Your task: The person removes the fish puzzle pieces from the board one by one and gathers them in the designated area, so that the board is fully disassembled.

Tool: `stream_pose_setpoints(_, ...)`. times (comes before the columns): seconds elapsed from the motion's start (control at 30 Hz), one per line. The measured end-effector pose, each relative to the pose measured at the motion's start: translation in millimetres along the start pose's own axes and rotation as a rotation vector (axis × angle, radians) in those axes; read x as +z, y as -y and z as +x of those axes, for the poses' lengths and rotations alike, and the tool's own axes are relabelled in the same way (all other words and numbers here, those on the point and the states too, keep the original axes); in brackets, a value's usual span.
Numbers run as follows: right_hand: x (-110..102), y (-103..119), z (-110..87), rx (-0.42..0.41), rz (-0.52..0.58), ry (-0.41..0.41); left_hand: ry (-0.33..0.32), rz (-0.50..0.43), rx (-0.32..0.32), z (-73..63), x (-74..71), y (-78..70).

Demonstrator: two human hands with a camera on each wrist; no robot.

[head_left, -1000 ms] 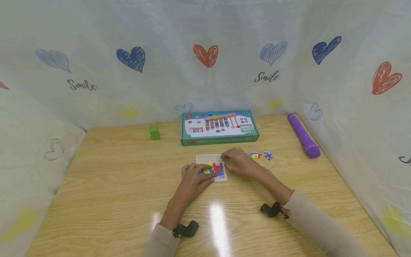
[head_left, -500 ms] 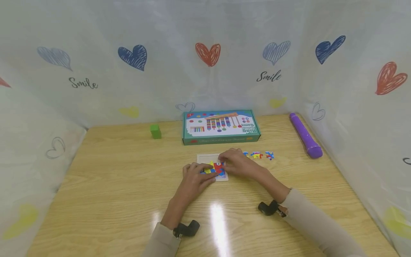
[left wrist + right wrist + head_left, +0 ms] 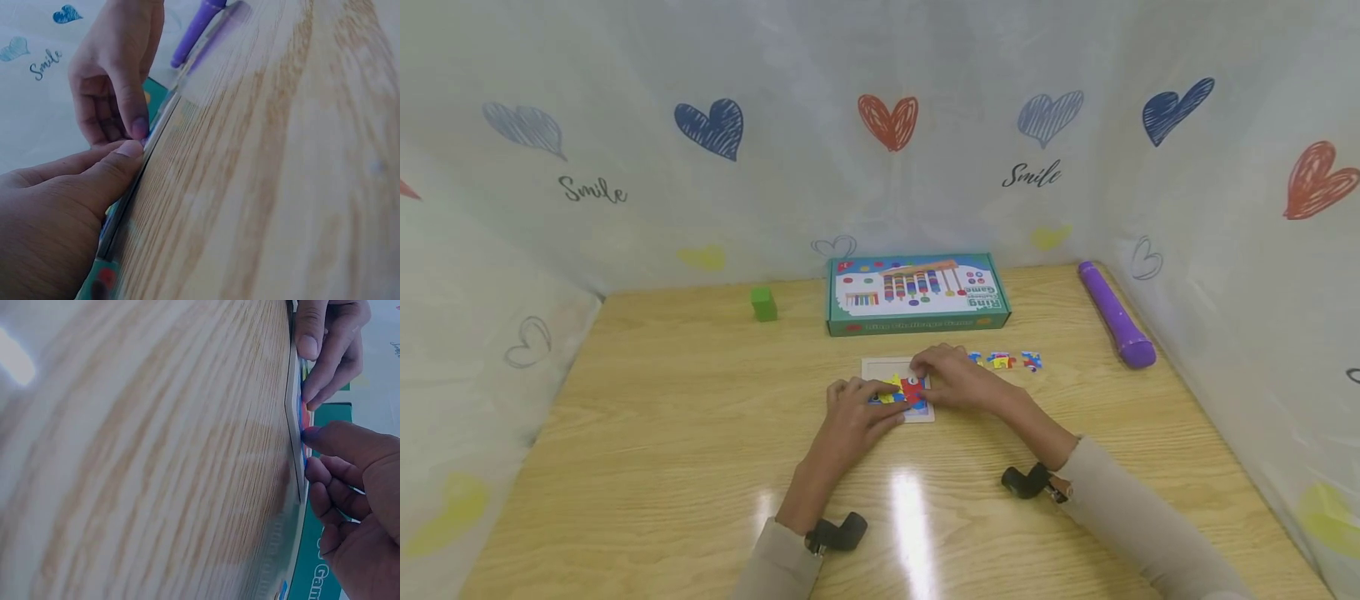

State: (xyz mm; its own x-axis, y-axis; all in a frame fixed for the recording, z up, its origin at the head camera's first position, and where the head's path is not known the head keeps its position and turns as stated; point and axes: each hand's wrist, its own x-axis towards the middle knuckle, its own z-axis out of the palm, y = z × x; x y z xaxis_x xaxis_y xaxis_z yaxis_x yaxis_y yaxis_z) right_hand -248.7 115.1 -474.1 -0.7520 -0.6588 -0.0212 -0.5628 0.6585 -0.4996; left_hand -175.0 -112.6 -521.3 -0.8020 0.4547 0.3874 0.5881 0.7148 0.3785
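A small white puzzle board (image 3: 880, 367) lies at the table's middle with colourful pieces fitted in its near half. My left hand (image 3: 859, 406) rests flat on the board's left side, and its thumb (image 3: 127, 150) lies along the board's edge (image 3: 157, 127). My right hand (image 3: 938, 373) comes from the right with curled fingers and pinches a red puzzle piece (image 3: 912, 389) down on the board. In the right wrist view the right thumb (image 3: 314, 434) touches the piece at the board's rim (image 3: 292, 406), and the left hand's fingers (image 3: 325, 378) lie just beyond.
Three loose puzzle pieces (image 3: 1003, 360) lie right of the board. Behind it stands a teal game box (image 3: 917, 293). A green cube (image 3: 763, 303) sits at the back left. A purple torch (image 3: 1116, 315) lies by the right wall. Heart-printed sheets enclose the table.
My right hand has slid a little left over the board, bringing the red piece further into it. The left hand has stayed on the board.
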Motion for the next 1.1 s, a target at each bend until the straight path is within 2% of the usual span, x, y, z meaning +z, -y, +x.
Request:
stream_pose_setpoints(0.27, 1.2, 0.9, 1.8, -0.067, -0.084, -0.043, -0.014, -0.012, 0.006, 0.1, -0.3, 0.8)
stream_pose_setpoints(0.47, 5.8, -1.5, 0.5, -0.054, -0.113, -0.082, -0.015, -0.021, 0.01, 0.0, 1.1, 1.6)
stream_pose_setpoints(0.63, 2.9, -4.7, -1.4, 0.013, 0.008, -0.065, 0.015, -0.019, -0.012, 0.8, 1.5, 1.3)
stream_pose_setpoints(0.77, -0.8, -4.0, -3.6, 0.019, 0.043, -0.03, 0.029, -0.007, -0.018, 1.0, 0.1, 0.9)
stream_pose_setpoints(0.93, -2.8, -2.2, -3.0, 0.018, 0.048, -0.007, 0.01, -0.006, -0.006, 1.1, -0.1, 0.8)
stream_pose_setpoints(1.1, -2.8, -5.4, -0.5, 0.045, 0.183, -0.015, -0.002, -0.024, 0.001, 1.1, 1.6, 0.6)
